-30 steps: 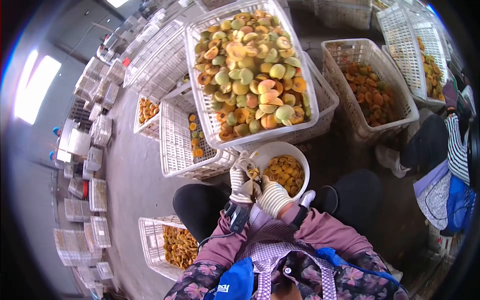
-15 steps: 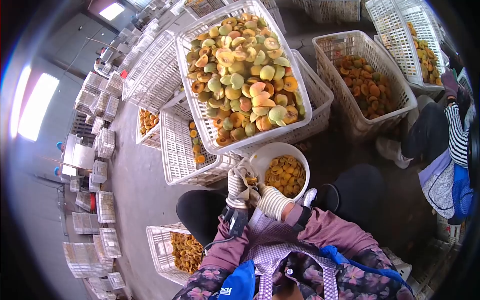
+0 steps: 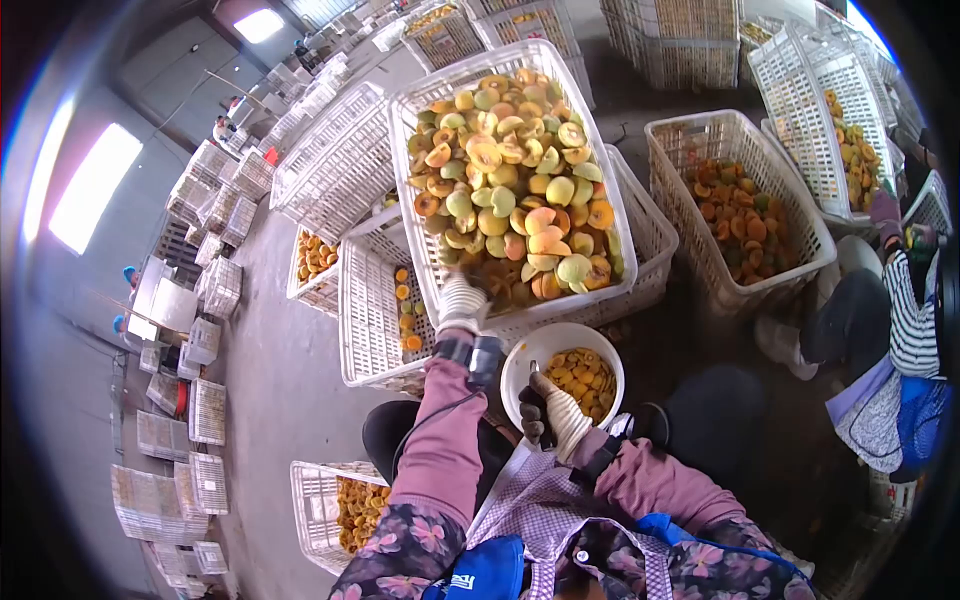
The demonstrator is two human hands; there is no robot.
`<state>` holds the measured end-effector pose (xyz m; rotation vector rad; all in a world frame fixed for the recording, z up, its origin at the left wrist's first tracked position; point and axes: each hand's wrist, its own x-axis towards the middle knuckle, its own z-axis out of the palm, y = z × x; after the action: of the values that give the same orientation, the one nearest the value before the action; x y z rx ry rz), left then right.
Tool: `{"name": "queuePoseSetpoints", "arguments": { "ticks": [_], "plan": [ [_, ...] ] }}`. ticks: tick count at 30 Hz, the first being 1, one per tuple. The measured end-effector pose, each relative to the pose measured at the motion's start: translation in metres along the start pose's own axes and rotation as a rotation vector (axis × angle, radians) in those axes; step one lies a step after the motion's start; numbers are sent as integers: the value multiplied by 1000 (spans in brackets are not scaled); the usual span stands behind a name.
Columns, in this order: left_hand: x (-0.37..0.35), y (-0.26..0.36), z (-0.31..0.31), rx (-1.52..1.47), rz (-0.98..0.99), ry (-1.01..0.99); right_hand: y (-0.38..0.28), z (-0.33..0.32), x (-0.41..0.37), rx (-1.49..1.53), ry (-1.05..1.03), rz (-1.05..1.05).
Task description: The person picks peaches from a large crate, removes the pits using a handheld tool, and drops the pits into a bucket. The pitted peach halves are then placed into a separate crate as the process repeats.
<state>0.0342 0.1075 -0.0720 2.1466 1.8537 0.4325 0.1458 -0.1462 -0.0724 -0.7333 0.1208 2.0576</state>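
My left hand (image 3: 462, 303), in a striped glove, reaches over the near left edge of a tilted white crate (image 3: 512, 316) full of halved fruit (image 3: 500, 195); its fingers are blurred. Just in front of my body, my right hand (image 3: 556, 410) wears a striped glove with dark fingertips. Its fingers are closed around a small tool (image 3: 534, 367) whose metal end points up. That hand is at the near left rim of a white bucket (image 3: 514, 366), which holds orange fruit pieces (image 3: 585, 380).
A lower crate (image 3: 360, 335) with a few halves stands at left, a crate of dried-looking pieces (image 3: 360, 510) near my left knee. Another fruit crate (image 3: 745, 290) is at right, beside a seated person (image 3: 915, 320). Stacked crates (image 3: 205, 410) line the far left floor.
My left hand has moved from beside my right hand, up to the tilted crate. My right hand has shifted slightly down, and its tool now shows. The camera view has tilted up a little.
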Motion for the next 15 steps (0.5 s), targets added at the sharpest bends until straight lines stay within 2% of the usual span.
{"name": "queuePoseSetpoints", "arguments": {
  "ticks": [1,3,6,7,8,9,10,11,12,15],
  "plan": [
    [-10,38,-24,98,-70,-75,-3,3,-1,-12,-1,-6],
    [23,-1,-1,10,34,-115,-2,9,-6,-32,38,-52],
    [-14,18,-20,-107,82,-12,2,4,-3,-51,102,-98],
    [-15,16,-17,5,55,-12,1,4,2,-103,137,-160],
    [-20,20,-22,34,103,9,-1,6,3,-86,147,-135],
    [-15,19,-20,36,70,-32,-1,4,3,-99,78,-111],
    [-2,-1,4,-26,130,11,1,1,5,-107,60,-106],
    [-20,24,-20,-4,50,-84,2,0,4,-84,49,-77],
    [-27,28,-18,13,129,-29,3,1,3,-103,92,-91],
    [-52,44,-34,104,198,24,2,8,-3,-156,149,-136]
  ]
}}
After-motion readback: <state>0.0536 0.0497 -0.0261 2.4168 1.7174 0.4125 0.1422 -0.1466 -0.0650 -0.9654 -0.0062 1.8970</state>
